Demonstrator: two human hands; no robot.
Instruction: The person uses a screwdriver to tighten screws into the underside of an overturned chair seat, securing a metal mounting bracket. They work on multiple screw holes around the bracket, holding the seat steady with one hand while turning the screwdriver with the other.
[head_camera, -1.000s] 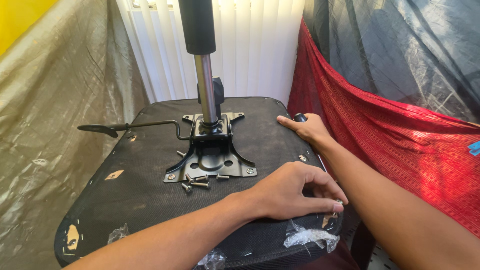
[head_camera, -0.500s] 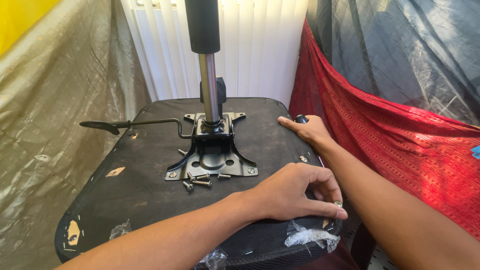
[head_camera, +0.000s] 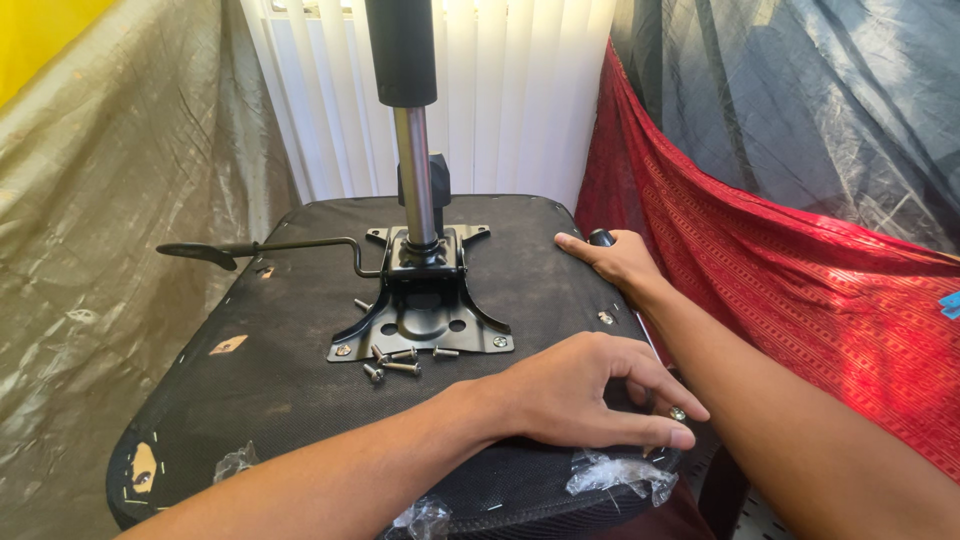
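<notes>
An upturned black chair seat (head_camera: 270, 350) lies in front of me, its fabric underside facing up. A black metal mechanism plate (head_camera: 420, 315) is fixed at its middle, with a gas-lift column (head_camera: 412, 150) standing upright from it and a lever (head_camera: 250, 247) reaching left. Several loose screws (head_camera: 395, 360) lie just in front of the plate. My left hand (head_camera: 585, 400) rests palm down on the seat's near right part, fingertips beside a bolt head (head_camera: 678, 413) at the edge. My right hand (head_camera: 615, 260) grips the seat's far right edge, next to a small black knob (head_camera: 600, 237).
A red cloth (head_camera: 760, 270) hangs close on the right under a grey sheet (head_camera: 800, 100). An olive sheet (head_camera: 100, 220) covers the left side. White vertical blinds (head_camera: 500, 100) stand behind the seat. Torn plastic scraps (head_camera: 620, 475) cling to the seat's front edge.
Both hands stay where they were on the seat; my left fingers have crept slightly toward the right edge. The view has shifted a little.
</notes>
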